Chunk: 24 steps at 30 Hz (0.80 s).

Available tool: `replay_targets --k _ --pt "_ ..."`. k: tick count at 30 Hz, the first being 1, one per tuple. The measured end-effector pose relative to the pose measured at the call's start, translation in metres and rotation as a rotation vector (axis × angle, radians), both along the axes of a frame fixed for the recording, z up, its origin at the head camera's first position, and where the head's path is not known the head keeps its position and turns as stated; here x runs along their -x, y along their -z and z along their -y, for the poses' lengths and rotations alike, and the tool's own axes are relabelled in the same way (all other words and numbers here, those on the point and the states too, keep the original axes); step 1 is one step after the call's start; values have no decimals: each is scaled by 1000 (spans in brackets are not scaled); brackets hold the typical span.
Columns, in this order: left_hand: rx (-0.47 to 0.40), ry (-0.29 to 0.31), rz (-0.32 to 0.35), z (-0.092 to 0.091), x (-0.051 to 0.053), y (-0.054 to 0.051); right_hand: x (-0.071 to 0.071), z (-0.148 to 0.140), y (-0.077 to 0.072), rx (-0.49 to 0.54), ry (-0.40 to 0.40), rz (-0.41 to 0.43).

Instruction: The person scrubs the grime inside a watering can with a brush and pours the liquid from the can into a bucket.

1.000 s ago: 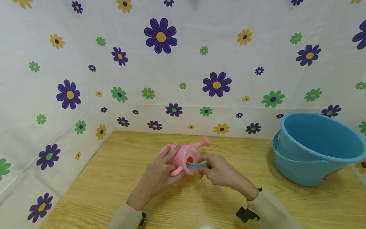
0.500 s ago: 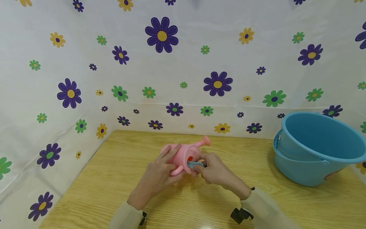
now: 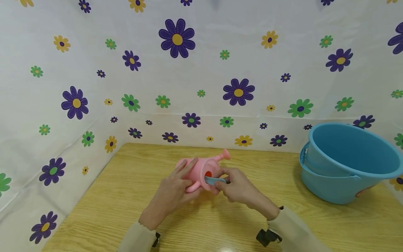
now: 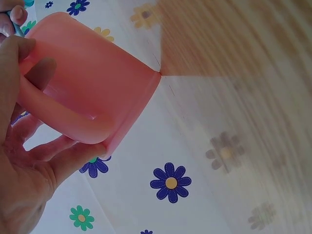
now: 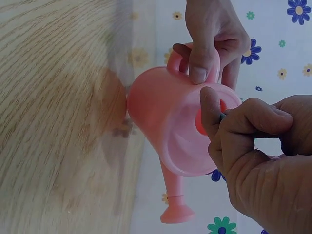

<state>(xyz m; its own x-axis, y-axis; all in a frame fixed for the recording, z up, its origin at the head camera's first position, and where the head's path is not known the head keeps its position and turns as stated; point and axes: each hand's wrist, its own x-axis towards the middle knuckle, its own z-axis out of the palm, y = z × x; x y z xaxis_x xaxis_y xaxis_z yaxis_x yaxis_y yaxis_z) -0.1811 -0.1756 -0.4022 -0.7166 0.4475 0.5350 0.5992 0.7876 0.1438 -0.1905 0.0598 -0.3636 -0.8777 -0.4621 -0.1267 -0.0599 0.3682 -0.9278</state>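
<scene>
A pink toy watering can [image 3: 198,169] lies tilted over on the table, its mouth turned to the right and its spout pointing back right. My left hand [image 3: 171,190] holds the can's body, thumb by the loop handle [image 4: 68,117]. With my right hand [image 3: 237,187] I pinch a slim light-blue tool [image 3: 214,181], whose far end reaches into the can's mouth. That end is hidden, so its kind cannot be told. Something red [image 5: 201,122] shows inside the can, partly covered by my right fingers in the right wrist view.
A large light-blue bucket [image 3: 327,189] with a lowered handle stands at the right of the wooden table [image 3: 126,196]. Behind and to the left hangs a white cloth [image 3: 201,63] with purple, green and yellow flowers.
My right hand has shifted slightly left towards the can's mouth, with the blue tool. Less of the tool shows now. The left hand and the can have stayed in place.
</scene>
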Motion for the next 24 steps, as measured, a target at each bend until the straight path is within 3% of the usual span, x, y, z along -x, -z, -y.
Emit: replay_targets --k 14,24 --pt "-15 -8 28 1 2 -2 -5 -11 -9 -55 16 -67" --pt "18 -16 -8 0 2 -2 -6 -14 -6 -141 -14 -256"
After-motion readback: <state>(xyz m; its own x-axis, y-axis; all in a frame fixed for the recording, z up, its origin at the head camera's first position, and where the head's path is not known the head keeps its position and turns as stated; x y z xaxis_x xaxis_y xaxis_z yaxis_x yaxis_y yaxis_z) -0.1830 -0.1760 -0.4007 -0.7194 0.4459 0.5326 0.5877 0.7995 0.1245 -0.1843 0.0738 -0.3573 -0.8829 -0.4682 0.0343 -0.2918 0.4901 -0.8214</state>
